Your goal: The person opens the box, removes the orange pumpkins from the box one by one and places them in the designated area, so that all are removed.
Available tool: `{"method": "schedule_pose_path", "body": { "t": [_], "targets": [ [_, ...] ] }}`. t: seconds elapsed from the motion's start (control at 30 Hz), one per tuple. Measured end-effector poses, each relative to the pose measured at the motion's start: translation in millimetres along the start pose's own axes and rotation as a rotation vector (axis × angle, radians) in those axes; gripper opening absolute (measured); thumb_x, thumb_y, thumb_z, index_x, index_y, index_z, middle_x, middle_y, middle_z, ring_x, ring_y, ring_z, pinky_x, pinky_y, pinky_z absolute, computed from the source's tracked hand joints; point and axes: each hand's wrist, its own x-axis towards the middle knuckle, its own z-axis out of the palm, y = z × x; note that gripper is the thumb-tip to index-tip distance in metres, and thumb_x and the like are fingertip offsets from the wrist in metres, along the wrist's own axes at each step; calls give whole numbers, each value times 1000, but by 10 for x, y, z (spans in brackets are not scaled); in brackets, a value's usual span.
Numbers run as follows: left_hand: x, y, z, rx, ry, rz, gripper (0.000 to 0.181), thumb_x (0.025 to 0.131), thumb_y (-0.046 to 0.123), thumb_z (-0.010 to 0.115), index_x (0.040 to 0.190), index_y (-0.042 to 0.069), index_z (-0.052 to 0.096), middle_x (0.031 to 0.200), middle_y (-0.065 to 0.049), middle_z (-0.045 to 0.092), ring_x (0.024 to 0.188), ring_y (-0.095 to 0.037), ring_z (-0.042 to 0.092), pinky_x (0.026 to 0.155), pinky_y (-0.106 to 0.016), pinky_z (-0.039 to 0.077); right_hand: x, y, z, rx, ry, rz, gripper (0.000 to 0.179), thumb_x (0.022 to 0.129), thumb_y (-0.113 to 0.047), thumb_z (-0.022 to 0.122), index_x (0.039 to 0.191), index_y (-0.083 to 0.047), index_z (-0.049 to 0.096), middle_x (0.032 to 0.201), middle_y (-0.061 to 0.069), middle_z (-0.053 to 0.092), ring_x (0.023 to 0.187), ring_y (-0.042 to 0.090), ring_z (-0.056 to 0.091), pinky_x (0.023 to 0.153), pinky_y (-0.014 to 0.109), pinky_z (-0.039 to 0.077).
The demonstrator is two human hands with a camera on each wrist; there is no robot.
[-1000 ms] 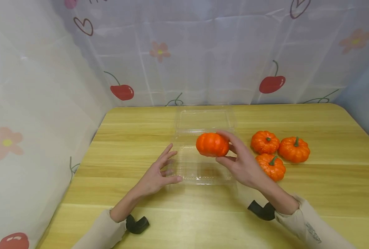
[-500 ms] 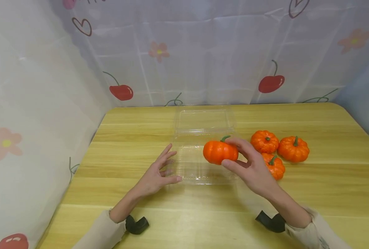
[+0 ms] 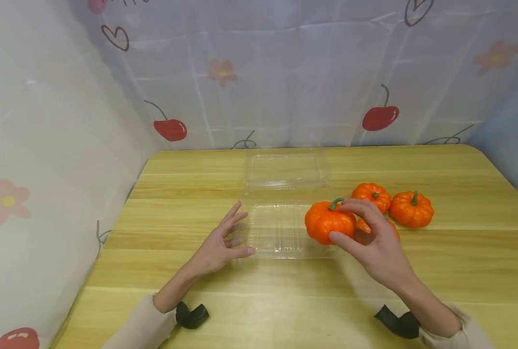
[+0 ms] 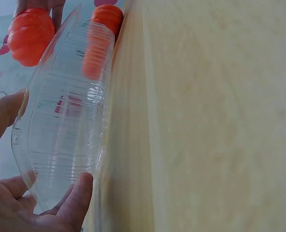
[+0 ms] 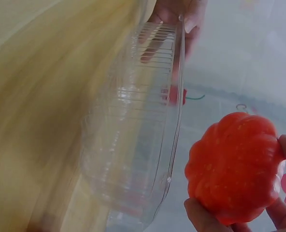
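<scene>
My right hand [image 3: 379, 247] grips a small orange pumpkin [image 3: 329, 224] with a green stem, thumb on its near side and fingers on the far side. It is held above the right edge of a clear plastic clamshell container [image 3: 281, 228], whose lid [image 3: 287, 167] lies folded back toward the wall. In the right wrist view the pumpkin's ribbed underside [image 5: 235, 169] shows higher than the container's rim. Spread and fairly straight, the fingers of my left hand [image 3: 217, 247] rest at the container's left side; the left wrist view has its fingertips [image 4: 82, 186] right at the clear wall.
Right of the container sit three more orange pumpkins: one at the back [image 3: 371, 195], one at the far right [image 3: 412, 209], and a nearer one [image 3: 364, 228] partly hidden behind my right hand. A printed curtain [image 3: 285, 72] hangs behind the wooden table [image 3: 259, 300].
My right hand has drawn the pumpkin rightward and toward me, from over the container's middle to its right edge, tipping its stem into view. The left hand stays in place.
</scene>
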Motion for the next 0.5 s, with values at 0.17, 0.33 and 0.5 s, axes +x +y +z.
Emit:
{"method": "schedule_pose_path", "body": {
  "t": [0.17, 0.33, 0.5],
  "targets": [
    [-4, -1, 3, 3, 3, -1, 86, 85, 15, 80, 154, 6, 30, 164, 10, 2, 146, -34, 20, 107, -47, 40, -71, 7, -47, 20, 37, 12, 43, 83, 13, 71, 122, 3, 55, 127, 11, 47, 118, 22, 46, 89, 19, 51],
    [0, 11, 17, 10, -5, 6, 86, 86, 16, 79, 155, 6, 28, 164, 8, 0, 146, -36, 18, 107, -47, 40, -153, 29, -119, -46, 53, 39, 47, 82, 11, 73, 124, 2, 54, 130, 7, 43, 117, 21, 43, 90, 15, 49],
    [-7, 8, 10, -1, -5, -1, 86, 86, 17, 79, 155, 6, 28, 164, 10, 0, 146, -36, 18, 107, -47, 40, -205, 44, -197, -63, 84, 55, 51, 80, 13, 73, 126, 4, 52, 130, 7, 41, 118, 19, 42, 90, 12, 47]
  ]
}}
